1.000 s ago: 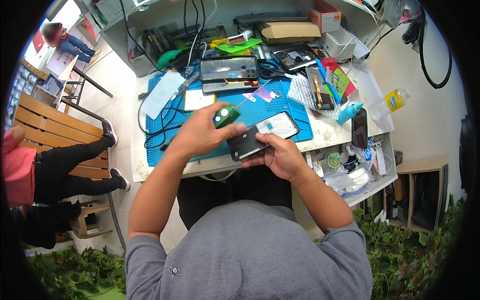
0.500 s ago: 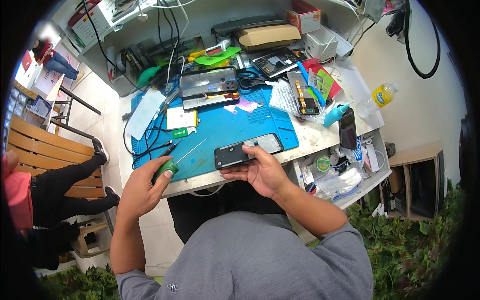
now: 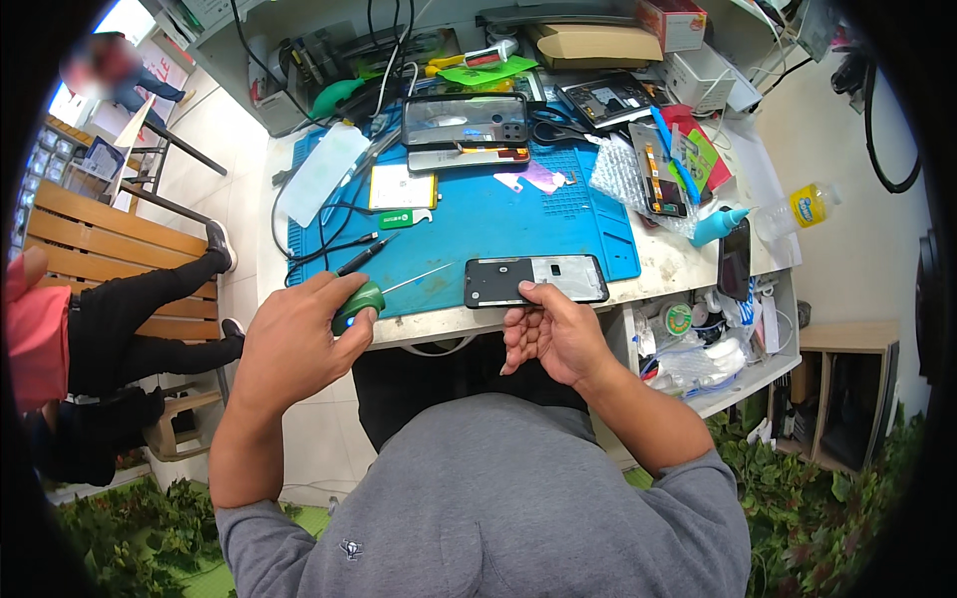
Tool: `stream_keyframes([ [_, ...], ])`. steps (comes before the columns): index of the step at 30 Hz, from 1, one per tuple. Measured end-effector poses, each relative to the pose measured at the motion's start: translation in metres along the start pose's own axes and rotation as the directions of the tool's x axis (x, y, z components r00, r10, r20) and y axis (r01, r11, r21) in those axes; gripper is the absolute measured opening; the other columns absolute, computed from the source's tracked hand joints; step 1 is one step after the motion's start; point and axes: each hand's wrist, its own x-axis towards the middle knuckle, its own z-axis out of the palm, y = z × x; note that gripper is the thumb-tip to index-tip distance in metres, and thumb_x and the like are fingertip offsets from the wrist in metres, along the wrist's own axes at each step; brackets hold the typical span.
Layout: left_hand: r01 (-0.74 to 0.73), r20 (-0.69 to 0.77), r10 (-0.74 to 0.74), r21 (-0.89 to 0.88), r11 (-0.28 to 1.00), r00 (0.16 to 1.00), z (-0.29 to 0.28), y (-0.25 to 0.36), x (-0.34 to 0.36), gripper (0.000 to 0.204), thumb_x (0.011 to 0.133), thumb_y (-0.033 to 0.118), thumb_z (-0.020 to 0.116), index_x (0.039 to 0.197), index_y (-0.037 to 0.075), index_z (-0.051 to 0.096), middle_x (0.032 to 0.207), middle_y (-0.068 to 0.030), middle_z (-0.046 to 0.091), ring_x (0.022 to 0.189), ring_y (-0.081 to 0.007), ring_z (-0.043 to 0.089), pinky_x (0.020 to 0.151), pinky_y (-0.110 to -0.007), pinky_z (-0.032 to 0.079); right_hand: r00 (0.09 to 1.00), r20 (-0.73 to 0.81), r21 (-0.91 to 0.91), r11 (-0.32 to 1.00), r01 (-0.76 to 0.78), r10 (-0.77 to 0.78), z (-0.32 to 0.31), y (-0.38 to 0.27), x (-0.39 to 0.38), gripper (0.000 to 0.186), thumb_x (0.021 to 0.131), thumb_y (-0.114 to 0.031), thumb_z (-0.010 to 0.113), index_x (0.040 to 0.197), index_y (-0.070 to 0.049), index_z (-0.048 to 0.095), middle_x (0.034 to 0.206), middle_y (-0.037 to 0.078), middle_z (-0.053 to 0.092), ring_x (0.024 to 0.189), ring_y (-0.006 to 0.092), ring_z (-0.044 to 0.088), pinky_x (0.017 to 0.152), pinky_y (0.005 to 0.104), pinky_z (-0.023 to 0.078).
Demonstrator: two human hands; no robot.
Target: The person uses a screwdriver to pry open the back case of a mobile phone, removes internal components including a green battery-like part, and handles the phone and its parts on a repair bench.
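My left hand (image 3: 299,324) is closed round the green handle of a screwdriver (image 3: 371,296). Its thin shaft points right, over the blue mat (image 3: 439,234). At the mat's near edge is a black and grey phone frame (image 3: 498,279), lying lengthwise. The thumb of my right hand (image 3: 563,334) presses on the frame's near side, with the other fingers curled below that edge. A gap separates the screwdriver's tip from the frame. Left of the tip lies a black pen-shaped tool (image 3: 367,255). A white battery (image 3: 403,187) and a small green tool (image 3: 405,218) sit farther back.
A clear phone case (image 3: 465,120), black scissors (image 3: 558,127) and bubble wrap (image 3: 620,174) crowd the back. At right are a light blue bottle (image 3: 716,227), a dark phone (image 3: 735,261) and a clear bottle (image 3: 793,211). An open drawer (image 3: 713,394) juts out below. A person sits on the bench (image 3: 125,234).
The view has shifted, so the bench lies farther right in it. The phone frame has turned level, and my right fingers have dropped lower beneath its edge. The screwdriver stays in my left hand.
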Motion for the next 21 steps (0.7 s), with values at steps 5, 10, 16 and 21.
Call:
stream_keyframes([
  [5, 0.002, 0.068, -0.008, 0.084, 0.996, 0.998, -0.004, 0.01, 0.005, 0.039, 0.1, 0.029, 0.079, 0.131, 0.006, 0.082, 0.096, -0.0175, 0.076, 0.082, -0.0402, 0.075, 0.077, -0.049, 0.058, 0.99, -0.032, -0.158, 0.979, 0.129, -0.136, 0.01, 0.008, -0.004, 0.044, 0.117, -0.037, 0.067, 0.106, 0.006, 0.072, 0.082, 0.017, 0.075, 0.063, 0.0276, 0.077, 0.059, 0.0473, 0.071],
  [10, -0.013, 0.082, 0.005, 0.098, 0.995, 0.997, -0.004, 0.009, 0.004, 0.039, 0.103, 0.034, 0.075, 0.129, 0.006, 0.082, 0.098, -0.0157, 0.077, 0.083, -0.0378, 0.077, 0.079, -0.049, 0.061, 0.979, -0.029, -0.2, 0.96, 0.193, -0.203, 0.013, 0.017, -0.004, 0.041, 0.119, -0.033, 0.065, 0.107, 0.006, 0.071, 0.083, 0.015, 0.073, 0.062, 0.0252, 0.074, 0.057, 0.0452, 0.07],
  [16, -0.018, 0.081, 0.013, 0.059, 0.998, 0.997, 0.001, 0.004, 0.004, 0.039, 0.1, 0.031, 0.078, 0.13, 0.006, 0.083, 0.098, -0.0167, 0.076, 0.081, -0.0391, 0.075, 0.076, -0.049, 0.059, 0.988, -0.007, -0.21, 0.966, 0.149, -0.154, 0.011, 0.004, -0.006, 0.039, 0.119, -0.031, 0.066, 0.108, 0.007, 0.071, 0.082, 0.015, 0.073, 0.06, 0.0245, 0.074, 0.057, 0.0449, 0.071],
  [21, 0.004, 0.1, -0.009, 0.047, 0.999, 0.995, 0.005, 0.004, 0.004, 0.039, 0.099, 0.03, 0.078, 0.13, 0.007, 0.083, 0.097, -0.0171, 0.076, 0.08, -0.0395, 0.074, 0.075, -0.049, 0.058, 0.986, -0.028, -0.204, 0.966, 0.158, -0.167, 0.014, 0.002, -0.008, 0.038, 0.118, -0.029, 0.067, 0.106, 0.007, 0.071, 0.079, 0.015, 0.073, 0.058, 0.0242, 0.074, 0.055, 0.0445, 0.07],
])
